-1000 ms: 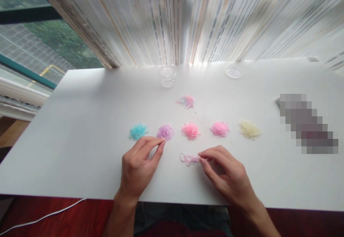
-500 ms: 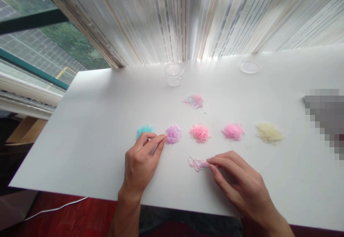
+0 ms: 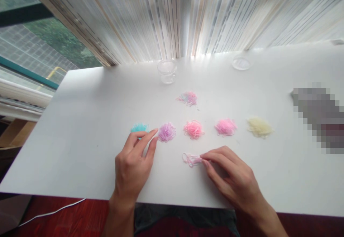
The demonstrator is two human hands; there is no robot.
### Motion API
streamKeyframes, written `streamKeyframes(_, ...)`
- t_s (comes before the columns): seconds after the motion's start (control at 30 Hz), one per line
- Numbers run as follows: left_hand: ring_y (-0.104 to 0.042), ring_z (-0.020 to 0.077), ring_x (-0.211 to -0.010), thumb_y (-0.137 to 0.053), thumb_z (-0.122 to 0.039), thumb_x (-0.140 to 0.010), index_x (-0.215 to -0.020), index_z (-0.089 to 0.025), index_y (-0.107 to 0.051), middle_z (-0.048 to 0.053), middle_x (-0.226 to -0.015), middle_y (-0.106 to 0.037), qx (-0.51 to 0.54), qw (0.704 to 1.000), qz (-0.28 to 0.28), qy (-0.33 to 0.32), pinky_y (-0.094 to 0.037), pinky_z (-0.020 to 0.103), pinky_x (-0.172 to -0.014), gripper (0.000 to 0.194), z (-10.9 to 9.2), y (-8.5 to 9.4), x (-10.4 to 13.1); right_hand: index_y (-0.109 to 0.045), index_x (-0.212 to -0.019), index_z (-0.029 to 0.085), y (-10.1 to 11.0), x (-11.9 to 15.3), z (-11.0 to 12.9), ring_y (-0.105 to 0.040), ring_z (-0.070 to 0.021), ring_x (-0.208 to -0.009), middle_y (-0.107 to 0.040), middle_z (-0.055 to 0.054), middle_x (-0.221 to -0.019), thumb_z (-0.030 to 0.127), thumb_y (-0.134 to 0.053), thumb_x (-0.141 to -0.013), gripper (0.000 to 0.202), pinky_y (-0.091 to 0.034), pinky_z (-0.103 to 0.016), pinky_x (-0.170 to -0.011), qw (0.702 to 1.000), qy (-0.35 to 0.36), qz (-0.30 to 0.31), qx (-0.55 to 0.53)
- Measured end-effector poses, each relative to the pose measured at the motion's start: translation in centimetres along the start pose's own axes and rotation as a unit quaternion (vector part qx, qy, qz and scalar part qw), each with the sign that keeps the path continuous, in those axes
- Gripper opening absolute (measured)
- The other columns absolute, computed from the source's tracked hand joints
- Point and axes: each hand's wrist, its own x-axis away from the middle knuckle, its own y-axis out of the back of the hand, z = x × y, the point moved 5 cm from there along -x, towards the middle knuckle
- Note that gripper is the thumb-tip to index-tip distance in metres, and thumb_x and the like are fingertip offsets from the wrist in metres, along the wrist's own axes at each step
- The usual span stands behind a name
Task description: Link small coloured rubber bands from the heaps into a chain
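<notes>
My left hand (image 3: 136, 156) is at the left edge of a pile of purple rubber bands (image 3: 167, 132), its thumb and forefinger parted with nothing visible between them. Partly behind its fingers is a pile of blue rubber bands (image 3: 139, 127). My right hand (image 3: 233, 176) pinches a small clump of pale pink and lilac rubber bands (image 3: 191, 159) just above or on the table. Farther right in the same row lie coral-pink rubber bands (image 3: 193, 129), pink rubber bands (image 3: 225, 127) and pale yellow rubber bands (image 3: 260, 127).
A mixed-colour heap of rubber bands (image 3: 189, 98) lies behind the row on the white table (image 3: 80, 122). A clear plastic cup (image 3: 167, 72) and a clear lid (image 3: 241, 63) are near the curtain (image 3: 150, 18). A pixelated grey object (image 3: 317, 111) is at the right.
My left thumb and forefinger have come apart from a pinch beside the purple pile. My right hand keeps its pinch on the clump. The whole view has shifted slightly.
</notes>
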Motion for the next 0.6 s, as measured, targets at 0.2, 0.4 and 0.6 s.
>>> streamKeyframes(0.2, -0.066, 0.0116, -0.072, -0.054, -0.022, -0.105, -0.120, -0.021, -0.070, 0.003, -0.105, -0.069, 0.094, 0.978, 0.166, -0.086, -0.053, 0.025, -0.065, 0.022, -3.6, -1.7, 1.9, -0.067, -0.105, 0.020, 0.0, 0.2, 0.0, -0.064, -0.0163, -0.083, -0.068, -0.004, -0.091, 0.010, -0.062, -0.098, 0.013, -0.055, -0.029, -0.074, 1.000, -0.007, -0.002, 0.006)
streamKeyframes(0.4, -0.065, 0.0122, -0.067, -0.049, -0.018, -0.106, -0.125, -0.023, -0.067, 0.002, -0.104, -0.068, 0.060, 0.974, 0.190, -0.105, -0.052, 0.026, -0.060, 0.026, -3.8, -2.8, 2.2, -0.068, -0.105, 0.020, 0.0, 0.4, 0.0, -0.064, -0.0166, -0.083, -0.067, -0.004, -0.090, 0.011, -0.062, -0.098, 0.013, -0.055, -0.029, -0.073, 1.000, -0.009, -0.002, 0.005)
streamKeyframes(0.6, -0.067, 0.0126, -0.067, -0.049, -0.025, -0.107, -0.111, -0.022, -0.070, 0.002, -0.101, -0.068, 0.057, 0.976, 0.181, -0.108, -0.053, 0.025, -0.059, 0.022, -3.9, -2.8, 1.8, -0.068, -0.105, 0.021, -0.1, 0.3, 0.0, -0.064, -0.0169, -0.084, -0.068, -0.004, -0.091, 0.012, -0.061, -0.099, 0.013, -0.055, -0.029, -0.074, 1.000, -0.016, -0.002, 0.008)
